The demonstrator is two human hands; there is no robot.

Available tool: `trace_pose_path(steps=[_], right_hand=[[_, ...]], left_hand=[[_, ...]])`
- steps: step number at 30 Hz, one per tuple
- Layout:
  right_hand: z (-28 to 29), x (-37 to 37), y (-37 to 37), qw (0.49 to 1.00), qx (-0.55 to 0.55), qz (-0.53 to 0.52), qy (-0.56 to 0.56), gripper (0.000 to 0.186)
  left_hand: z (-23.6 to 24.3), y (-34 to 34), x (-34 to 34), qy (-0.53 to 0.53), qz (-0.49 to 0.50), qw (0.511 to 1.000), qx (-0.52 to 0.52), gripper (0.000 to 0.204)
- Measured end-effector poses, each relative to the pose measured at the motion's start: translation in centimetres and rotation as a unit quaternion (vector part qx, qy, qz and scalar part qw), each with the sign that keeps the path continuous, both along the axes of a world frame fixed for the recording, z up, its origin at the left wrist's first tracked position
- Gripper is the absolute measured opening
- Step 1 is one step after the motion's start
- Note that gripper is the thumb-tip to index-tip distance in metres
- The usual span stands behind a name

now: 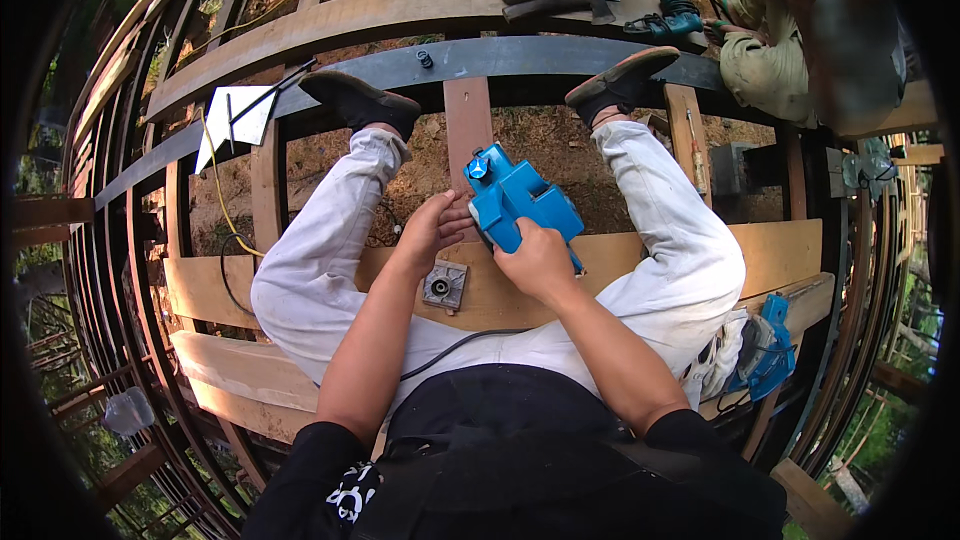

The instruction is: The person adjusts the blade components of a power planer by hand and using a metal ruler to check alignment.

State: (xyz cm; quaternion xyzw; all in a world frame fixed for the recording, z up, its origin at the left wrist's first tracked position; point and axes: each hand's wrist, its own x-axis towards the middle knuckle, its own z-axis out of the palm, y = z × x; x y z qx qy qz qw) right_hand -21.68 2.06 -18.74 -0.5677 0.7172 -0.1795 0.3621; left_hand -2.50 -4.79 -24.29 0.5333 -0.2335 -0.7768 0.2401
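I sit on wooden planks (790, 250) with my legs spread, feet on a dark steel beam (520, 60). My right hand (538, 258) grips the handle of a blue electric planer (517, 202) held between my knees. My left hand (432, 228) touches the planer's left side with its fingertips. A small grey metal plate with a round hole (444, 286) lies on the plank just below my left hand. The planer's black cord (450, 348) runs down across my lap.
Another blue power tool (768, 350) and a white glove (718, 365) lie by my right hip. A teal drill (668, 16) and a hammer (560, 2) rest on the far plank. Another person (800, 40) sits at the upper right. Open gaps between the beams show ground below.
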Motion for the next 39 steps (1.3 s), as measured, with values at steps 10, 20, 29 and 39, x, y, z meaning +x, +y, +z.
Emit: trace_pose_path(steps=[10,20,29,39], right_hand=[[12.4,-5.7,3.8,0.817,-0.075,-0.063,-0.568,0.036],[12.2,-4.8,5.4,0.409,-0.105,0.05,-0.905,0.068],[6.9,-5.5,4.0,0.666,0.011,-0.176,-0.725,0.041],[3.2,-0.7,1.1,0.708,-0.056,-0.176,-0.682,0.057]], left_hand=[[3.4,-0.6,-3.6,0.274,0.061,0.959,-0.038,0.051],[17.3,1.2,-6.9,0.492,-0.045,0.867,-0.064,0.067],[14.8,3.1,-3.7,0.371,0.081,0.923,-0.065,0.055],[18.5,2.0,-1.3,0.21,0.003,0.969,-0.132,0.054]])
